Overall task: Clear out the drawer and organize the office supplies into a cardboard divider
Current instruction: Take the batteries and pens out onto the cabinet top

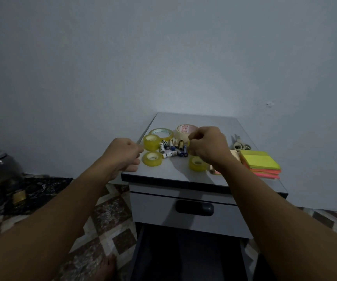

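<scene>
Left hand (123, 157), empty closed grip; right hand (208, 148), grip unclear, above batteries (172, 149); tape roll (184, 130) with illegible red print

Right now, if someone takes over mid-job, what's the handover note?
Left hand: curled, nothing seen in it, at the grey cabinet top's left edge.
Right hand: curled over the loose batteries; any grip is hidden.
On top: three small yellowish tape rolls, a larger clear tape ring, a wide beige tape roll, grey-handled scissors, a yellow-and-pink sticky note stack.
Done: supplies lie out on top; the drawer with the black handle looks shut.
Left: no cardboard divider in view; all sorting remains.
</scene>
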A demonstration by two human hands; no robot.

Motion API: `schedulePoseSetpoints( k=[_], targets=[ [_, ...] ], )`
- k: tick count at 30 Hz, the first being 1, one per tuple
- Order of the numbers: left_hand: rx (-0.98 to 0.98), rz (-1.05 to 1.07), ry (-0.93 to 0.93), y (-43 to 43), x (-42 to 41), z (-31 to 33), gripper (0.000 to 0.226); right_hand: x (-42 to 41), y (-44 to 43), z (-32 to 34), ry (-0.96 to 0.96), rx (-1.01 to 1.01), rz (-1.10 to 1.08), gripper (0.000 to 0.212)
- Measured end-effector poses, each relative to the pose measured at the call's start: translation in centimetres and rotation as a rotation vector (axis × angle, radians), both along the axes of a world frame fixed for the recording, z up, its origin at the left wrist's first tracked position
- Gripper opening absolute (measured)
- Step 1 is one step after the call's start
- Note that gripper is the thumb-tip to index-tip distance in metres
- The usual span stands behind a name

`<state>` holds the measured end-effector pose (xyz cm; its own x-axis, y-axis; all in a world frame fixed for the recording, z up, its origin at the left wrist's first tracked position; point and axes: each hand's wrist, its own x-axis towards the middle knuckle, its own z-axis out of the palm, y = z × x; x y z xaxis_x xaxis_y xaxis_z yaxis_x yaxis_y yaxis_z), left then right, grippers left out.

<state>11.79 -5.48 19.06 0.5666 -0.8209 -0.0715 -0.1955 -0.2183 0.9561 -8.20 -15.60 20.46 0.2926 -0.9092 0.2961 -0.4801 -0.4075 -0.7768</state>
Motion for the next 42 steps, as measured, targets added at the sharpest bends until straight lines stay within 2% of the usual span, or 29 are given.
schedulePoseSetpoints(
  k=[6,10,14,19,24,27,31,34,36,38,42],
  targets=[
    [-0.063,0.055,-0.033,2.7,-0.9,-0.8,0.015,-4.5,3.1,-0.8,-0.367,0.141,0.015,0.012],
    [-0.102,0.025,-0.062,5.6,-3.3,-2.2,0.016,-7.4,6.6,-3.2,-0.374,0.287,0.130,0.014],
    [-0.070,-0.138,-0.074,8.0,-6.2,-6.1,0.013,-9.2,9.3,-8.8,-0.256,0.449,0.156,0.016],
    [0.240,-0.336,-0.083,9.6,-9.3,-15.2,0.003,-10.7,11.2,-19.6,0.065,0.588,0.053,0.015],
    [0.573,-0.546,-0.187,10.5,-11.0,-24.1,0.038,-13.0,13.9,-29.4,0.495,0.727,0.075,0.007],
    [0.672,-0.602,-0.236,11.2,-11.9,-27.3,0.056,-13.8,15.4,-31.5,0.742,0.765,0.086,0.048],
    [0.702,-0.510,-0.270,12.2,-13.0,-29.7,0.047,-13.1,16.4,-32.1,0.827,0.847,0.028,0.106],
    [0.691,-0.479,-0.343,12.0,-14.0,-30.4,0.066,-12.0,17.1,-32.3,0.845,0.840,-0.001,0.125],
    [0.692,-0.489,-0.394,11.8,-14.5,-30.8,0.071,-11.6,17.2,-32.5,0.759,0.878,-0.038,0.121],
    [0.682,-0.490,-0.401,11.6,-14.7,-31.0,0.062,-11.2,17.0,-32.5,0.635,0.901,-0.081,0.110],
    [0.672,-0.490,-0.418,11.6,-14.2,-31.3,0.060,-10.9,17.1,-32.4,0.530,0.763,-0.064,0.080]
  ],
)
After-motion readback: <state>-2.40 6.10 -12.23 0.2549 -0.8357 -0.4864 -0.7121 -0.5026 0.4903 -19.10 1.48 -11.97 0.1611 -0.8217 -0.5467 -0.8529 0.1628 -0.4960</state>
